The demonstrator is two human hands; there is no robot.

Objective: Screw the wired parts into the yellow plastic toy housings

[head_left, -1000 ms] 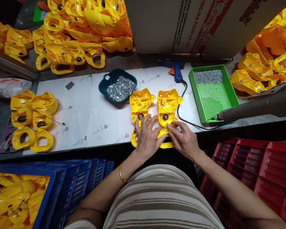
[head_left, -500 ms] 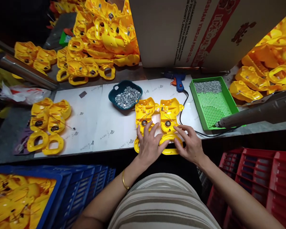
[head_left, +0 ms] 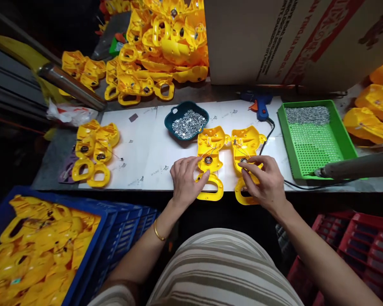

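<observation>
two yellow half-shells lie side by side on the tabletop, at its near edge, inner sides up, their loop handles toward the person. the left hand [head_left: 187, 180] is at the left shell [head_left: 215, 163], fingers loosely curved along its left side and the thumb, apart from them, over the handle. the right hand [head_left: 268, 182] reaches over the right shell [head_left: 241, 146], thumb and forefinger close together just beside its round speaker [head_left: 243, 160]; whether they pinch anything, i cannot tell. the hand hides part of that handle. wires run inside both shells.

behind the left shell, on the tabletop [head_left: 147, 157], is a dark bowl [head_left: 170, 123] of small metal bits [head_left: 189, 124]. farther right lie a blue glue gun [head_left: 261, 106] and a green tray [head_left: 306, 144] with more metal pieces [head_left: 308, 115] along its far end. a grey rod [head_left: 354, 168] crosses the tray's near right corner.

well to the left, a pair of like shells [head_left: 84, 138] stands together. beyond are a heap of shells [head_left: 175, 51] and a carton [head_left: 258, 42]. below the tabletop, a blue crate [head_left: 94, 244] full of yellow parts [head_left: 51, 238] is at left, red crates [head_left: 367, 238] at right.
</observation>
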